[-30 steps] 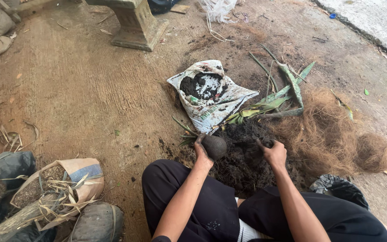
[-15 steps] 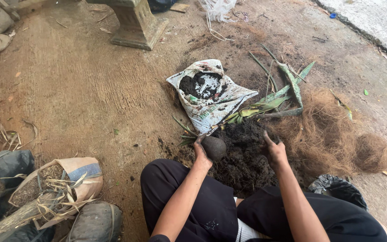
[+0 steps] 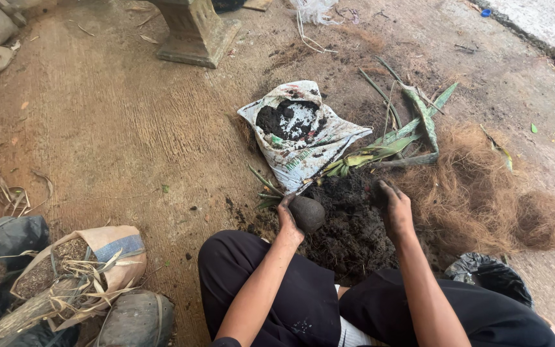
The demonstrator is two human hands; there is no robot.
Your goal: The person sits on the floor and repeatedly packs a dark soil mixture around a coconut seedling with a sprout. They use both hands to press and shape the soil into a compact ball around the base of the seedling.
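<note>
Dark, damp soil ball [image 3: 307, 213] sits in the left hand [image 3: 288, 218], grip curled round it, just left of the soil heap [image 3: 348, 218]. Right hand [image 3: 390, 204] presses loosely cupped into that heap. Best pack evenly, firm not crushing. Sack [image 3: 300, 135] beyond the heap, fibre [image 3: 483, 199] right.

A stone pedestal [image 3: 195, 32] is cut off by the top edge. The left hand [image 3: 288, 217] hides part of a dark soil ball [image 3: 307, 213]; sacks [image 3: 8, 257] run past the left edge.
</note>
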